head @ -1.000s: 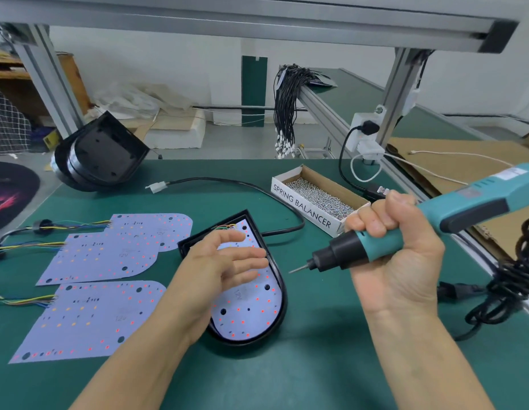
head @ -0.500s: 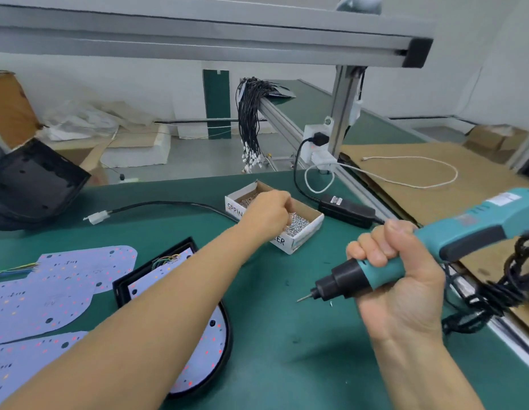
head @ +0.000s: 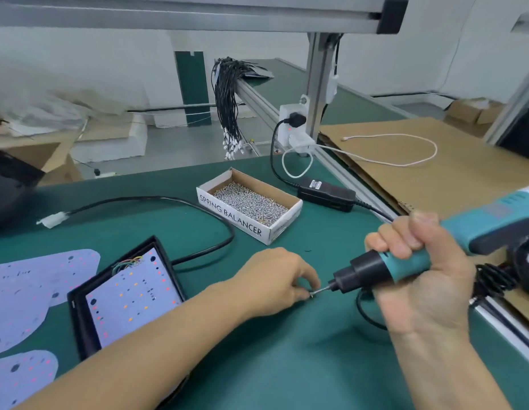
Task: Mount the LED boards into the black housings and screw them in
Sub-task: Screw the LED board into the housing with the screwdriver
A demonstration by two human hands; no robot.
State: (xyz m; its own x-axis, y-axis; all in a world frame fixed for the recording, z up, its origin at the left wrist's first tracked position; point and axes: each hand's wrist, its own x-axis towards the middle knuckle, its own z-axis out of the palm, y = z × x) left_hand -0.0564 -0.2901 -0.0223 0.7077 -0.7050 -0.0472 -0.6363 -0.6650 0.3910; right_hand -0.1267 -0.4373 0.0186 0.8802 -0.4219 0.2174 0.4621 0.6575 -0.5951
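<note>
Where it was reaching into the box of screws (head: 251, 199) half a second ago, the left hand (head: 275, 279) now pinches a small screw (head: 311, 295) at the screwdriver (head: 384, 267) tip, forearm lying across the housing (head: 85, 329). The right hand (head: 420, 273) grips the screwdriver, angled down-left. An LED board (head: 133, 303) sits inside the housing on the green table (head: 286, 365).

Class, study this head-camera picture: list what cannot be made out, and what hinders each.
- Small screw at the driver tip: tiny, mostly covered by the left hand.
- Black housing lower end: behind the left forearm.
- Teal electric screwdriver rear: cut by the right edge; the right hand wraps its grip.
</note>
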